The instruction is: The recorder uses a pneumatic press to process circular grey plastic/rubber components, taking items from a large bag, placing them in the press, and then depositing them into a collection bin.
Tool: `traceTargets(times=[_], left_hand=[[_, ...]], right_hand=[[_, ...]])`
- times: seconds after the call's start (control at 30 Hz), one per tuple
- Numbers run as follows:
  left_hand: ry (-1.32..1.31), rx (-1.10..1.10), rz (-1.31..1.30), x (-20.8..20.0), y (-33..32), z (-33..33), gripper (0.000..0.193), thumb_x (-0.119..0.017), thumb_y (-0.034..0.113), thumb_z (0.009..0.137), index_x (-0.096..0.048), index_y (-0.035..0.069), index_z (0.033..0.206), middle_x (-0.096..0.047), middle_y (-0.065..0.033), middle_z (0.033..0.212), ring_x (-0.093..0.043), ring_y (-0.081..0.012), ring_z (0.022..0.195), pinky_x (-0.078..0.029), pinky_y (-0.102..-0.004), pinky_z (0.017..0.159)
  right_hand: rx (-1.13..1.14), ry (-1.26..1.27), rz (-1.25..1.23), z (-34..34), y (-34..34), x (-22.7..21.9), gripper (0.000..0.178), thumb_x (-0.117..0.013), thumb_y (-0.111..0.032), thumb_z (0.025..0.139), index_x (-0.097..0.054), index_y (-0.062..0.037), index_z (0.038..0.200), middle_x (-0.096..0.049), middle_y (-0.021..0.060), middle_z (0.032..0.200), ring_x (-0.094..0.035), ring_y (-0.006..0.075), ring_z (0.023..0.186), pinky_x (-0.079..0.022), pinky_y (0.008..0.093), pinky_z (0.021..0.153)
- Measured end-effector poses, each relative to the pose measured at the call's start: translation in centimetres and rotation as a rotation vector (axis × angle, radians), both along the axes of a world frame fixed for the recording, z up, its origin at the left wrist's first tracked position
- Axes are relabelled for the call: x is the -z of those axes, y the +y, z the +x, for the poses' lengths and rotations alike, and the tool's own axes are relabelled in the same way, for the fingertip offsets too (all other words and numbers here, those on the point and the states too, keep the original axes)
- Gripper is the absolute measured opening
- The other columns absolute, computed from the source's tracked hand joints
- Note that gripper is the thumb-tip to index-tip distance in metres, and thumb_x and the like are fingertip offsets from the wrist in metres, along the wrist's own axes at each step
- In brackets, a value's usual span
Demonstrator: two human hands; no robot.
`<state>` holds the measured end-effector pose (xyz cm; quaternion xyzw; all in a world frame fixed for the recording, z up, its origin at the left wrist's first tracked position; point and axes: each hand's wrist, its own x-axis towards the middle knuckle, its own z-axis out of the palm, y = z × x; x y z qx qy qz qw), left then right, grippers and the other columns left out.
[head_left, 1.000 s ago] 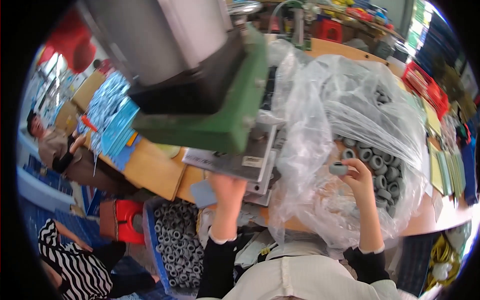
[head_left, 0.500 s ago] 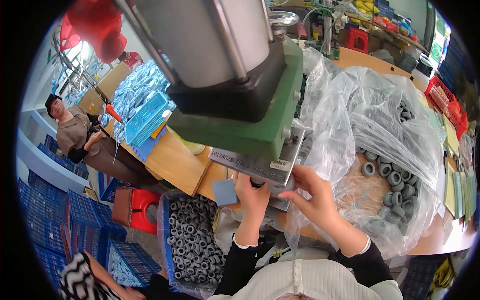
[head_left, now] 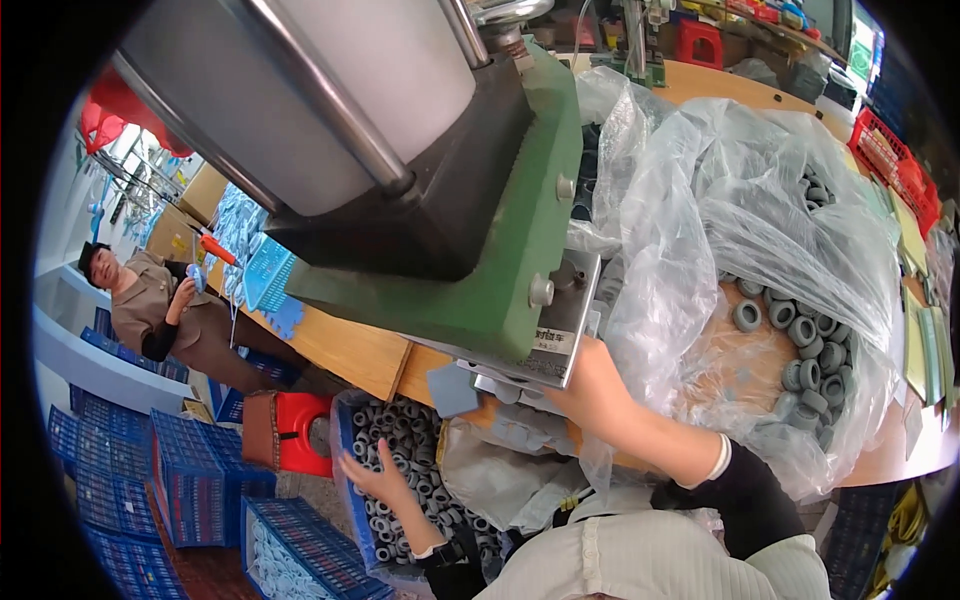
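Note:
My left hand [head_left: 382, 478] is held over a blue, plastic-lined crate [head_left: 343, 425] of small grey ring-shaped parts [head_left: 412, 428]. Its fingers are spread, with nothing seen between them. My right hand [head_left: 590, 388] reaches in at the front of a green bench press [head_left: 490, 245], beside the edge of its metal plate [head_left: 553, 350]. That plate hides the right fingertips, so whatever they touch or hold does not show. A flat blue-grey block [head_left: 453, 390] lies on the table edge, left of the press.
On the right, a clear plastic bag [head_left: 665, 215] lies open over the wooden table with more grey rings [head_left: 822, 358] in it. A co-worker [head_left: 165, 310] stands at the far left beside a light-blue basket [head_left: 268, 272]. A red stool [head_left: 303, 435] and stacked blue crates [head_left: 205, 465] are at lower left.
My left hand has left the press, moving down and left to the crate, and its fingers have spread. My right hand has shifted slightly left and its fingers are now hidden.

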<state>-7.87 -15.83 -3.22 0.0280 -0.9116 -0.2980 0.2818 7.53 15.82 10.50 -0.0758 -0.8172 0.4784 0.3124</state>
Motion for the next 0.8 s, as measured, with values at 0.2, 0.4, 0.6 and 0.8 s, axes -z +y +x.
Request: traceTargets(times=[0.2, 0.4, 0.6, 0.8], left_hand=[[0.051, 0.77, -0.096, -2.7, 12.3, -0.8, 0.034, -0.055, 0.012, 0.088, -0.054, 0.0, 0.12, -0.051, -0.0185, 0.128, -0.04, -0.0356, 0.126, -0.031, -0.0428, 0.102], [-0.195, 0.789, -0.108, 3.0, 15.3, -3.0, 0.025, -0.052, 0.013, 0.088, -0.06, -0.005, 0.103, -0.062, -0.0207, 0.101, -0.057, -0.0359, 0.099, -0.045, -0.0412, 0.088], [-0.253, 1.43, 0.592, -0.2, 39.9, 8.8, 0.033, -0.061, 0.023, 0.084, -0.062, -0.007, 0.097, -0.064, -0.0191, 0.094, -0.058, -0.0334, 0.091, -0.045, -0.0406, 0.085], [-0.025, 1.374, 0.48, -6.7, 40.5, 11.0, 0.035, -0.066, 0.025, 0.081, -0.061, -0.007, 0.092, -0.063, -0.0193, 0.088, -0.058, -0.0338, 0.084, -0.046, -0.0412, 0.079]], right_hand=[[0.022, -0.041, -0.054, 0.2, 0.8, 0.9, 0.025, -0.064, -0.007, 0.075, -0.057, 0.001, 0.097, -0.061, 0.0225, 0.089, -0.059, 0.0405, 0.083, -0.049, 0.0427, 0.07], [0.511, -0.01, -0.014, 8.3, 4.9, 2.4, 0.028, -0.064, -0.008, 0.076, -0.055, 0.0005, 0.102, -0.061, 0.0194, 0.095, -0.06, 0.0373, 0.088, -0.048, 0.041, 0.076], [0.562, -0.471, 0.161, 9.1, 13.7, 11.5, 0.035, -0.066, -0.014, 0.071, -0.056, 0.0011, 0.1, -0.055, 0.0237, 0.1, -0.053, 0.0388, 0.1, -0.044, 0.0448, 0.084], [0.588, -0.447, 0.089, 8.1, 14.4, 12.9, 0.039, -0.069, -0.01, 0.067, -0.056, -0.0017, 0.102, -0.055, 0.0212, 0.102, -0.054, 0.0387, 0.1, -0.046, 0.0444, 0.083]])
